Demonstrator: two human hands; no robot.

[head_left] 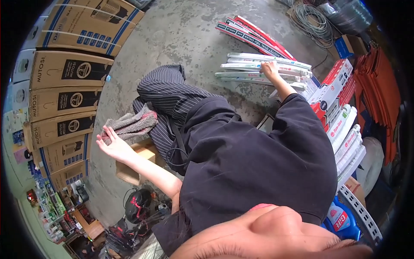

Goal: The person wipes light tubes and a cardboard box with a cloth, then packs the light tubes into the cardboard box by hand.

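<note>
My left hand (114, 146) is stretched out at the left with its fingers spread. A grey cloth (137, 124) with a red edge lies right by these fingers, touching or just behind them; I cannot tell which. Over on the right, my right hand (270, 70) has its fingers closed on one of several long white tube lights (246, 65) lying side by side on the floor. Beyond them lie long red-and-black printed light boxes (258, 36). My legs, in dark striped trousers (172, 88), are bent between the two hands.
Stacked cardboard cartons (64, 97) line the left side. A small cardboard box (144, 157) sits below the cloth. To the right are red-and-white boxes (332, 86), more white tubes (345, 134), orange sheets (377, 99) and a wire coil (310, 21). A blue jug (343, 220) stands at lower right.
</note>
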